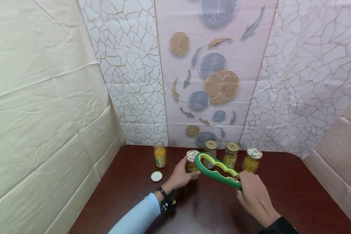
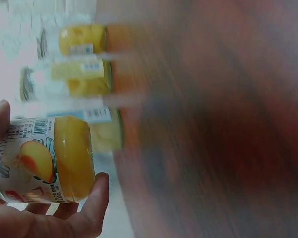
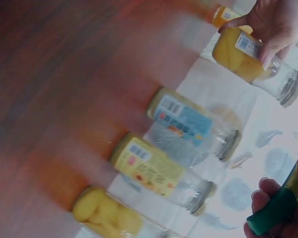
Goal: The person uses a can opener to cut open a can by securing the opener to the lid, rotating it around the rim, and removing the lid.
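Note:
My left hand (image 1: pixel 181 175) grips a glass jar (image 2: pixel 72 158) of yellow fruit, its fingers and thumb around the sides. The jar has a peach picture on its label and a white patterned lid (image 1: pixel 192 154). It appears raised a little off the tabletop. My right hand (image 1: pixel 254 191) holds a green jar opener (image 1: pixel 217 177) by one end. The opener's scalloped, light-green inner opening points left, and its far end reaches close beside the held jar's lid. In the right wrist view, only part of the opener (image 3: pixel 273 213) shows in the fingers.
Behind stand two gold-lidded jars (image 1: pixel 211 145) (image 1: pixel 230 157) and a white-lidded jar (image 1: pixel 251 164) of yellow fruit. At left an open jar (image 1: pixel 160 155) of orange contents stands near a loose lid (image 1: pixel 156 176). A patterned cloth (image 1: pixel 199 68) hangs behind the dark table (image 1: pixel 210 214).

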`<state>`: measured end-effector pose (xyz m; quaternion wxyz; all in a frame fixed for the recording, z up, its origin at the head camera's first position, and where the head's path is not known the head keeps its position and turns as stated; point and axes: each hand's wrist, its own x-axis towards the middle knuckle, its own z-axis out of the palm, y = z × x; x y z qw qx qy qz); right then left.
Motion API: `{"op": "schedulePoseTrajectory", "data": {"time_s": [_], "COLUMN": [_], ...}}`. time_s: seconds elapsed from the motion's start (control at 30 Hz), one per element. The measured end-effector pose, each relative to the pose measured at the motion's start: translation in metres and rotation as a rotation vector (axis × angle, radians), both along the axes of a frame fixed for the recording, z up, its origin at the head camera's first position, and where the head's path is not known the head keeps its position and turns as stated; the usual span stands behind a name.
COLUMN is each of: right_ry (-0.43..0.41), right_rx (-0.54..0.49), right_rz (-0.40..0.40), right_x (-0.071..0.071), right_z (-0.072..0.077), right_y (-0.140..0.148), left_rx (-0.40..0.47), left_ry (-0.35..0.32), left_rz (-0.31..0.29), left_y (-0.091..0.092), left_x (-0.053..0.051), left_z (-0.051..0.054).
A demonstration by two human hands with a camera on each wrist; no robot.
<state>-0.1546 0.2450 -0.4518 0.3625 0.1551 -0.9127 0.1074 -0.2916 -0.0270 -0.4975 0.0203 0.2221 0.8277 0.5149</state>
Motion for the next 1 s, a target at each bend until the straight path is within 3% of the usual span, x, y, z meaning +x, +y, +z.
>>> {"op": "schedulePoseTrajectory", "data": {"time_s": [0.2,0.37,0.57,1.0], "right_ry": [0.051,0.094,0.089,0.066], "right_rx": [0.064,0.125,0.171,0.233], "right_rz": [0.039,0.049,0.041,0.01], "right_x": [-0.003,-0.008,-0.01,-0.007], "right_z": [0.01,0.018,0.023,0.022], "right_y": [-0.009,-0.016,-0.023,-0.028], "left_rx": [-0.039,-0.06,-0.083,0.018], "left_ry": [0.026,0.015,-0.007,-0.014], "left_rz": [-0.071,-0.104,-0.106,-0.138], "left_y": [-0.002,0.0,0.001,0.004], "left_x": [0.036,0.055,0.066,0.079], "left_z": [0.005,0.011,0.017,0.023]}}
